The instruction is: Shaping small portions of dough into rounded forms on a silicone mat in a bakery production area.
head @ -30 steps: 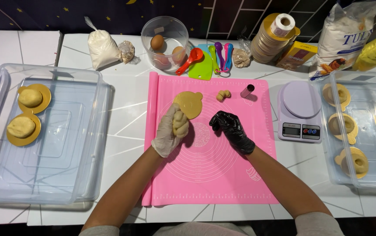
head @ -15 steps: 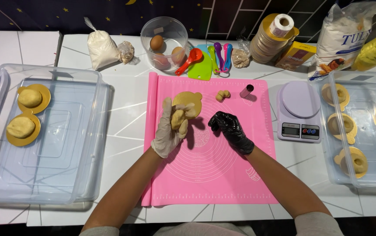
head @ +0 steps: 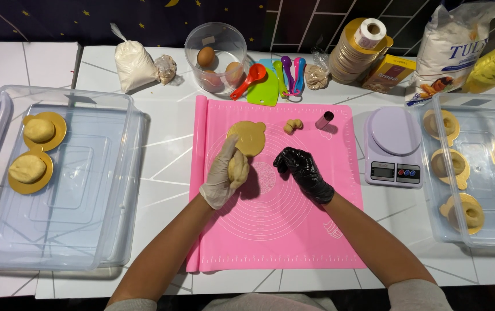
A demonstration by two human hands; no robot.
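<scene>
My left hand (head: 222, 174), in a pale glove, is closed around a ball of yellow dough (head: 238, 167) over the pink silicone mat (head: 276, 230). My right hand (head: 302, 171), in a black glove, hovers just right of it with its fingers curled and nothing in them. A round gold cake board (head: 248, 137) lies on the mat just beyond the dough. A small lump of dough (head: 292, 125) and a small dark cylinder cutter (head: 323, 120) lie at the mat's far edge.
A clear tub (head: 80, 190) on the left holds two dough balls on gold boards. Another tub (head: 489, 173) on the right holds three ring-shaped pieces. A scale (head: 394, 147) stands between. Behind are a bowl of eggs (head: 216, 49), measuring spoons, flour bags.
My left hand has turned the dough ball and drawn it slightly nearer me. My right hand has lifted away from the dough and shifted a little right.
</scene>
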